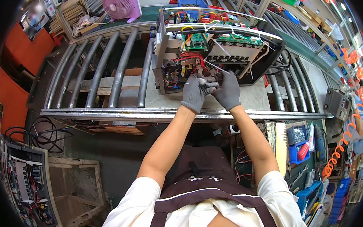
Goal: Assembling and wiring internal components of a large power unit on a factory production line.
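Observation:
An open machine chassis (159, 69) stands before me, with green circuit boards (196, 42), red wires (191, 56) and a row of black parts inside. Both my hands wear grey gloves and meet at its lower front opening. My left hand (194, 90) is closed, its fingertips pinched near the wires. Close against it, my right hand (228, 89) has its fingers curled inward. What either hand pinches is hidden by the gloves. A thin white cable tie (217, 65) slants from the red wires to the top of my right hand. Another white strip (222, 48) sticks out higher up.
The chassis rests on a board (251, 101) across a roller conveyor (118, 71). A pink fan (121, 7) stands behind. Blue bins (299, 152) and tools lie at the right, near a coiled orange hose (341, 145). Another opened unit (27, 181) is at lower left.

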`<state>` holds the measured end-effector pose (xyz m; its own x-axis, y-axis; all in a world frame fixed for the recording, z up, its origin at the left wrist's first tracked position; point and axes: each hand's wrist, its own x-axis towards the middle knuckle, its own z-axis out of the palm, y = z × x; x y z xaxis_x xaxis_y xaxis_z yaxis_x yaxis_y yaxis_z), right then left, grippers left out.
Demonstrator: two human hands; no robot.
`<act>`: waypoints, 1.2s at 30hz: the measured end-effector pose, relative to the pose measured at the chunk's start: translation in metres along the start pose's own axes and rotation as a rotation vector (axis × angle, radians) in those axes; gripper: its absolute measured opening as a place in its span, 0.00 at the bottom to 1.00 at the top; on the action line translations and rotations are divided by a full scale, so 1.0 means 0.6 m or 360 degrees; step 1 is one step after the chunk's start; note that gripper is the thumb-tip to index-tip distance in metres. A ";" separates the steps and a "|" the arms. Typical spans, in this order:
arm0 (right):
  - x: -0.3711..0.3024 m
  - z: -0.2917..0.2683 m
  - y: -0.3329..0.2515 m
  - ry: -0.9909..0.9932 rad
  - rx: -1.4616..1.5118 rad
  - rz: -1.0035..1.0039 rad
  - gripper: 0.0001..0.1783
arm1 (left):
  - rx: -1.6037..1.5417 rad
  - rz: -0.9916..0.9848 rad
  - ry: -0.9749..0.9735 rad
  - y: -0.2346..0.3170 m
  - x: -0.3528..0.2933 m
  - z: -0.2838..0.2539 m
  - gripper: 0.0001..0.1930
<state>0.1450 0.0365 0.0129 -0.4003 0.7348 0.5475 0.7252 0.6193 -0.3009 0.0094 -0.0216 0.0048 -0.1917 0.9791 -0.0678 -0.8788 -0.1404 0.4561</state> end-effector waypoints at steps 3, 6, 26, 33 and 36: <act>0.014 -0.004 -0.014 -0.0037 -0.0031 0.0021 0.37 | -0.0208 -0.0216 -0.0036 0.011 -0.007 0.018 0.03; 0.020 0.009 -0.007 0.0117 0.0043 -0.0040 0.35 | -0.0260 -0.0319 -0.0018 0.008 -0.006 0.033 0.02; 0.013 -0.005 0.051 -0.0087 0.0306 -0.0107 0.21 | -0.0110 -0.0527 -0.0183 -0.030 0.035 0.088 0.18; -0.042 -0.135 0.214 0.0316 -0.0032 -0.0245 0.26 | -0.0145 -0.0675 0.0103 -0.160 0.048 0.074 0.19; -0.049 -0.162 0.265 0.0266 -0.0389 -0.0058 0.27 | -0.0307 -0.0842 0.0218 -0.205 0.080 0.099 0.22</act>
<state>0.3267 0.0865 0.0246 -0.3457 0.6450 0.6815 0.8336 0.5446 -0.0925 0.1343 0.0516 -0.0015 0.2520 0.8973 -0.3625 -0.9317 0.3263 0.1599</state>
